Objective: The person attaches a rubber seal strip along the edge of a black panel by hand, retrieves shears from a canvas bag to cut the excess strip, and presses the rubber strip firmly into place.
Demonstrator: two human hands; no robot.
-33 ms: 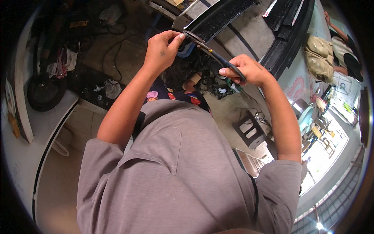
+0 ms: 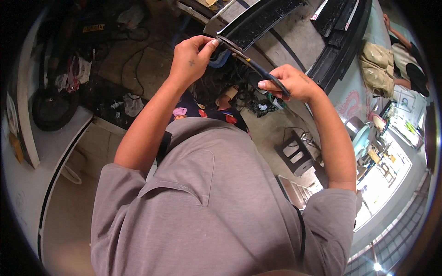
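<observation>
My right hand (image 2: 297, 83) is closed around the dark handles of a pair of scissors (image 2: 263, 72), which have a yellow mark near the pivot. The blades reach up and left to the near end of a long black strip (image 2: 264, 20) with a pale edge. At that end, the thumb and fingers of my left hand (image 2: 189, 60) are pinched together beside the blade tips. A small dark edge shows by the fingertips, but what they grip is mostly hidden.
More black strips (image 2: 338, 50) lie at the upper right. Dark scraps are heaped on the floor below my hands, near a foot in a sandal (image 2: 226, 96). A black plastic stool (image 2: 294, 153) stands right of my body. Another person's arm (image 2: 399, 34) shows at the far right.
</observation>
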